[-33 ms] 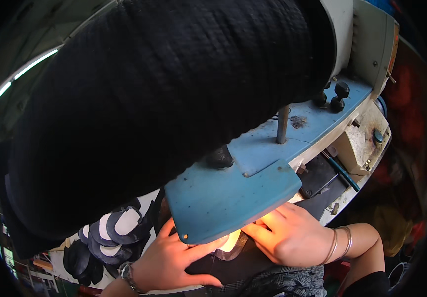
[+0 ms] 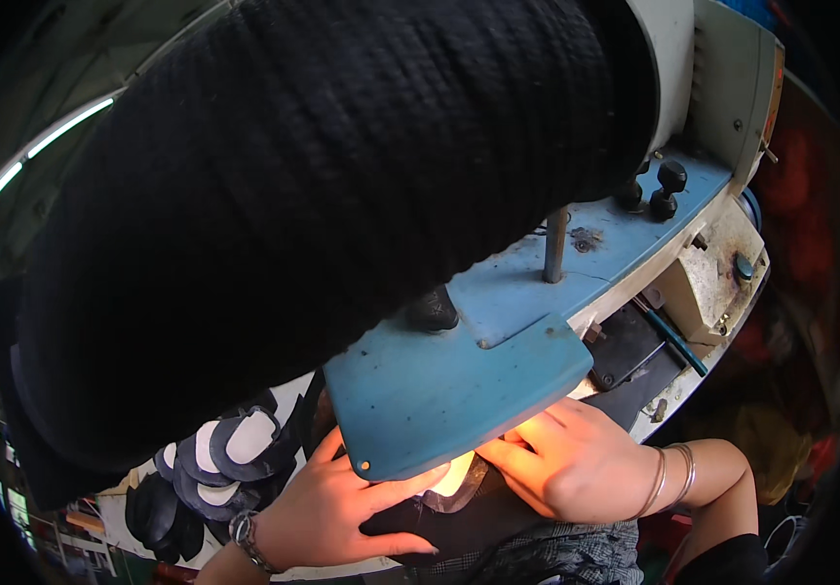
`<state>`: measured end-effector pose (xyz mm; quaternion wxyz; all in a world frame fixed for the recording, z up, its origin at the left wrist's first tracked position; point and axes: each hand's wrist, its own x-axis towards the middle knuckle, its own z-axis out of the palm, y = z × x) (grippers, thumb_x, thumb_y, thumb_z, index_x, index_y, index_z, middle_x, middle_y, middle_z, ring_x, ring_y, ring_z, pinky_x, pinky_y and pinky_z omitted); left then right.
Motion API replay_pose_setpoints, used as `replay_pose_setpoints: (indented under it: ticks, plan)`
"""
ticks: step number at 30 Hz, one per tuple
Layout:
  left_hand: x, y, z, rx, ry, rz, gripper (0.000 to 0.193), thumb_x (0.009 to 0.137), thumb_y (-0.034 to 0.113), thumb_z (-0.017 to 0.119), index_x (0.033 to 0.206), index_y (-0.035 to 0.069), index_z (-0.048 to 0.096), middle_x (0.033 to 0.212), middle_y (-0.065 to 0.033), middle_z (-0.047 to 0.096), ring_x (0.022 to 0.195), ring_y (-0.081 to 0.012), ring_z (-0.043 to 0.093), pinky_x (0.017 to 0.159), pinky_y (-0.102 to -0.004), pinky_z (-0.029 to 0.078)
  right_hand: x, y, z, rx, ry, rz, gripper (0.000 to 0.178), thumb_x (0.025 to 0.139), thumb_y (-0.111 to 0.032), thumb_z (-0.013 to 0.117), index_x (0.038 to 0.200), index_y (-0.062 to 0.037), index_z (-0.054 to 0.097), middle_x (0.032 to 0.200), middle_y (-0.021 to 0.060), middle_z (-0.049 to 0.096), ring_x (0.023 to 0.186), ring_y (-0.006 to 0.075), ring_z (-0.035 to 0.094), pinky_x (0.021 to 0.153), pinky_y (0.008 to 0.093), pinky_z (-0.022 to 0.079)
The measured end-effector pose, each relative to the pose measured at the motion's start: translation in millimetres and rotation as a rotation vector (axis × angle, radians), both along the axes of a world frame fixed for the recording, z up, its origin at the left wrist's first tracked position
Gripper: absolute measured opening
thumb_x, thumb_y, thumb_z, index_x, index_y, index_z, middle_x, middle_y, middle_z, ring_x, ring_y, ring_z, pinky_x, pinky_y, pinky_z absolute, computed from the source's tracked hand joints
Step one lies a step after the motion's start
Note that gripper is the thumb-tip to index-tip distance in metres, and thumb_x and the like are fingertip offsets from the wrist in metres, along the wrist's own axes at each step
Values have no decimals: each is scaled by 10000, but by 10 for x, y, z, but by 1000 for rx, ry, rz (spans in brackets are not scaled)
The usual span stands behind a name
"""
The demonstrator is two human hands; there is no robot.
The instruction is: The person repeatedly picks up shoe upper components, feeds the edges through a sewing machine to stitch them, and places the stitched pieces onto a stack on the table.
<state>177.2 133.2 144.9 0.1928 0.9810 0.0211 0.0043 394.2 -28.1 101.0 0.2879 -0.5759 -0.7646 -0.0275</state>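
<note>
The blue front cover of a sewing machine [image 2: 459, 390] hangs over both hands, and a lamp glows warmly below it. Flat beside the needle area lies my left hand [image 2: 327, 507], fingers spread and thumb apart, pressing on a small dark piece with a pale, brightly lit middle [image 2: 457, 478]. Some of its fingertips go under the cover. My right hand [image 2: 576, 468] is bent at the piece's right edge, thumb and forefinger close together on it; its other fingers are partly covered. The needle is out of sight.
A huge black thread cone [image 2: 323, 195] blocks much of the upper view. Left of the machine sits a pile of dark curved pieces with white linings [image 2: 230, 453]. Black knobs [image 2: 668, 190] and a metal post [image 2: 556, 244] rise from the machine's top. Checked cloth [image 2: 556, 556] lies at the lower edge.
My left hand and its thumb have shifted very slightly. My right hand, the lit piece and the machine look the same.
</note>
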Motion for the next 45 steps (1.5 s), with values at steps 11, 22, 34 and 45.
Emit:
replay_pose_setpoints:
  ticks: [11,22,34,45]
  plan:
    - [73,137,81,22,140,-55,535,791,54,643,1317,148,627,1333,-102,597,1280,-302,511,1145,-482,313,25,4,56,-9,74,39,518,905,-455,651,1047,43,659,963,126,585,867,256,572,793,334,482]
    - [130,216,-58,-84,-28,17,366,875,138,643,1231,214,687,1323,-19,609,1249,-261,528,1120,-459,357,13,30,76,2,58,11,580,805,-555,710,1096,-54,683,861,53,511,801,235,522,739,336,456]
    - [103,292,5,-146,7,111,423,774,54,715,1166,210,737,1262,-41,671,1209,-265,595,1049,-402,432,29,51,30,-14,93,64,687,839,-624,614,1135,-5,648,965,119,567,920,301,549,847,397,451]
    - [89,262,75,0,85,53,452,757,-27,687,1142,209,708,1256,2,660,1241,-278,538,1083,-466,387,22,35,38,-81,101,58,691,839,-630,613,1152,-15,637,1059,147,588,981,329,560,880,415,455]
